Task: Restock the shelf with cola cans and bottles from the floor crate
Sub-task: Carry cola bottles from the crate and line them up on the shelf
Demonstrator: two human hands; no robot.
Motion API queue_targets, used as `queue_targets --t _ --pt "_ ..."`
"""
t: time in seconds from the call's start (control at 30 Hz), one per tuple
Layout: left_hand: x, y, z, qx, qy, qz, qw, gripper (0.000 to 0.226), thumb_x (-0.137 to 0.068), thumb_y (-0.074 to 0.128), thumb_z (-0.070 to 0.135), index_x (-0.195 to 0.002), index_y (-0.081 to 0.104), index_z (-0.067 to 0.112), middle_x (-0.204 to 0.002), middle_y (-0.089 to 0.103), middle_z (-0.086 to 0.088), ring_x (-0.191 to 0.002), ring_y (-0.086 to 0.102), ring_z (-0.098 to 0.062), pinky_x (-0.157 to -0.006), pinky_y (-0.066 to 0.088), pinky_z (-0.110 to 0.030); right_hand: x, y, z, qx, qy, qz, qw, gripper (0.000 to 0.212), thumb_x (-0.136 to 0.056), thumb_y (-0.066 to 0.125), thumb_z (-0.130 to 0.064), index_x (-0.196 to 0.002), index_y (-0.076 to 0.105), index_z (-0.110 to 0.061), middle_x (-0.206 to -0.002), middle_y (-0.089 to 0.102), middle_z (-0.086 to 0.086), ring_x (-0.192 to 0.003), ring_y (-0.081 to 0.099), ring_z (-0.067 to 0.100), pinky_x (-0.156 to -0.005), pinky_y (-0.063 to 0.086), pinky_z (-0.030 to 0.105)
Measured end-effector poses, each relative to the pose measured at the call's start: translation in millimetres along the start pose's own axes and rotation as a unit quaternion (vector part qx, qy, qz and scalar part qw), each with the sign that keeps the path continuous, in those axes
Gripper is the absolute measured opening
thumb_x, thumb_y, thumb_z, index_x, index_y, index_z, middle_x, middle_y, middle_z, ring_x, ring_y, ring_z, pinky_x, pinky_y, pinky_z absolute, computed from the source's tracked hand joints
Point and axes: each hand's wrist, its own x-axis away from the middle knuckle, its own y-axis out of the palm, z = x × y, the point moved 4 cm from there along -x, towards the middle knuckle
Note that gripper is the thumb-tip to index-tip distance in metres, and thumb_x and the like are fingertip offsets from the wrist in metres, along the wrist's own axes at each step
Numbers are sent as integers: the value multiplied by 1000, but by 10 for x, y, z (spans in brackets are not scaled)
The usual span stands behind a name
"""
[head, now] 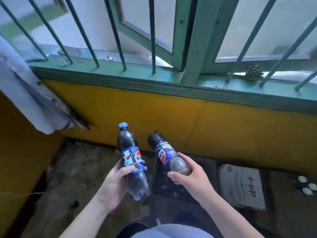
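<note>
head view, looking down at a floor corner below a window.

left hand [115, 184]: fingers and thumb wrapped round the label band of a dark plastic cola bottle with a blue screw cap [131, 152]. this bottle is near upright, cap up, leaning slightly left, base just above the wrist.

right hand [193, 177]: curled round the lower end of a second dark plastic cola bottle with a blue label [163, 152]. this one is tilted, its lobed end pointing up and away toward the wall. its cap is hidden.

the two hands are apart, one bottle each. the bottles are side by side in the air, close but not touching, in front of the mustard-yellow wall panel [137, 107].

directly under the right hand, a dark low crate-like container [208, 167] sits on the grimy concrete floor [72, 172]. its contents are too dark to read.

right of it lies a flat white cardboard box with red lettering [240, 186]. further right, three small white oval shapes [307, 185], unidentified.

above the panel runs a teal painted wooden window sill [120, 73] with slanted teal metal bars [152, 31]. a brown pine cone [253, 73] rests on the sill at right.

upper left: a bundle of rolled white paper [20, 86], ends frayed, leaning across the corner.
</note>
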Motion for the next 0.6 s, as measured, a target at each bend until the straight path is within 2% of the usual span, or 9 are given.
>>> queue_targets --t 0.07,0.1,0.17,0.23,0.33,0.4,0.47,0.53,0.6 --pt "162 120 -43 33 29 26 999 63 -82 73 16 -140 51 4 -133 63 -25 -111 66 -37 -96 52 -52 29 -117 -157 92 -82 15 992 67 -65 91 -22 -124 64 -35 -107 73 -14 -89 69 -3 -75 54 12" --pt "242 200 -77 49 43 46 997 72 -75 82 20 -139 52 2 -130 65 -23 -105 69 -35 -90 57 -49 44 -182 -230 116 -121 10 986 65 -66 92 -20 -123 64 -32 -107 73 -16 -91 68 -5 -74 52 9" --pt "415 353 -156 75 72 98 990 93 -57 96 29 -135 55 -2 -121 69 -22 -90 71 -30 -76 61 -44 87 -314 -382 156 -192 -13 969 67 -66 93 -18 -125 65 -29 -110 72 -15 -97 68 -3 -79 54 12" --pt "598 471 -247 100 101 152 978 97 -51 98 29 -131 56 -4 -109 71 -22 -81 71 -30 -70 61 -42 107 -432 -555 208 -259 -31 943 70 -66 94 -19 -129 65 -27 -114 67 -16 -103 65 0 -87 54 16" --pt "900 567 -380 126 132 206 961 88 -48 95 27 -125 61 1 -91 68 -22 -73 69 -34 -66 59 -40 139 -523 -856 254 -323 -71 909 73 -65 96 -21 -131 67 -26 -115 64 -14 -105 63 4 -92 56 22" --pt "1123 607 -411 108 161 234 953 89 -45 96 31 -120 63 -2 -91 69 -25 -74 68 -35 -66 59 -39 203 -478 -1050 263 -357 -110 890 72 -63 96 -20 -129 67 -25 -115 67 -12 -104 65 3 -91 58 25" --pt "1374 655 -422 88 198 261 941 90 -41 99 36 -115 66 -3 -98 71 -27 -81 71 -36 -71 59 -40 315 -350 -1186 262 -368 -156 878 76 -64 96 -19 -131 62 -28 -115 68 -12 -102 66 2 -85 59 17" --pt "1659 697 -437 92 247 272 926 74 -54 93 29 -116 66 0 -109 71 -29 -91 72 -39 -76 60 -43 477 -170 -1262 237 -366 -207 876 83 -65 96 -19 -134 53 -34 -112 67 -16 -99 68 0 -77 56 8" --pt "1952 725 -491 109 273 285 912 61 -70 81 19 -124 61 -1 -114 70 -30 -92 72 -40 -74 61 -42 652 38 -1297 193 -373 -246 873 83 -65 96 -20 -132 50 -37 -109 67 -19 -97 70 -2 -73 56 11"
